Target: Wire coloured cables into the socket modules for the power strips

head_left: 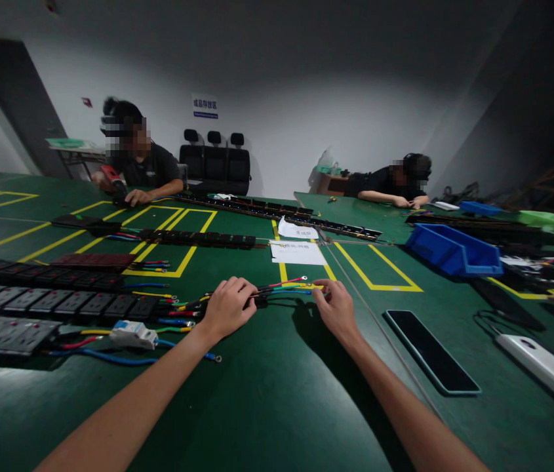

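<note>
My left hand (231, 305) is closed round a bundle of coloured wires (284, 286) with a black sleeve, just above the green table (257, 406). Red, green, yellow and blue wires reach out to the right from it, with ring terminals at their tips. My right hand (334, 307) pinches the end of the yellow wire (316, 286) between thumb and forefinger. Black socket strips (84, 305) lie to the left of my left hand, with more wires and a white-and-blue connector (134, 334) near their ends.
A phone (431, 352) and a white power bank (542, 367) lie to the right. Behind them is a blue bin (454, 250). Paper sheets (297, 253) and long black strips (198, 238) lie ahead. Two people work across the table, one with a red tool; another hand shows at the right edge.
</note>
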A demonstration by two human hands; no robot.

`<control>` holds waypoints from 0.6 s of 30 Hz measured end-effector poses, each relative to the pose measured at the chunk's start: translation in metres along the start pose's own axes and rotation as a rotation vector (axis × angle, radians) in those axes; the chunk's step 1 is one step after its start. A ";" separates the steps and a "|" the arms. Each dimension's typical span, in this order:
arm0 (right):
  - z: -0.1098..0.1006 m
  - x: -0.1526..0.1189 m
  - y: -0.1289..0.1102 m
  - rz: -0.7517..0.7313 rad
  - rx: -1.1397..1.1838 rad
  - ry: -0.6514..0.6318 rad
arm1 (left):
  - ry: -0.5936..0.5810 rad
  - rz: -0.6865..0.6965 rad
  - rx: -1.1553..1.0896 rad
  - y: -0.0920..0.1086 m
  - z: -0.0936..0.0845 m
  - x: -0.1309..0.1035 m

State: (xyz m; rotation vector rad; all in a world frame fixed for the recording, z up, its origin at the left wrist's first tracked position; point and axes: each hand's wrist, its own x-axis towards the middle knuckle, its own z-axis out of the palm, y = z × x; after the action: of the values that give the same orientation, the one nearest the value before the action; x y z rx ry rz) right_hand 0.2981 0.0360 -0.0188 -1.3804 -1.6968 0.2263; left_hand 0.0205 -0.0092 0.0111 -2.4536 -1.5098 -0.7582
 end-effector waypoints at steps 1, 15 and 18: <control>0.000 0.000 -0.001 -0.002 0.001 -0.004 | 0.001 -0.001 -0.002 0.000 0.000 0.000; -0.008 -0.001 -0.017 -0.120 0.146 -0.037 | 0.009 -0.001 -0.007 0.001 -0.001 0.000; -0.010 -0.001 -0.020 -0.139 0.170 -0.037 | 0.017 0.001 -0.002 0.001 -0.001 0.000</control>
State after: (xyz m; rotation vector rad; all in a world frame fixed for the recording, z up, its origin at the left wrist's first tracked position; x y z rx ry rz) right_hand 0.2915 0.0246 -0.0012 -1.1353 -1.7532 0.3115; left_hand 0.0213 -0.0097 0.0118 -2.4431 -1.5023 -0.7793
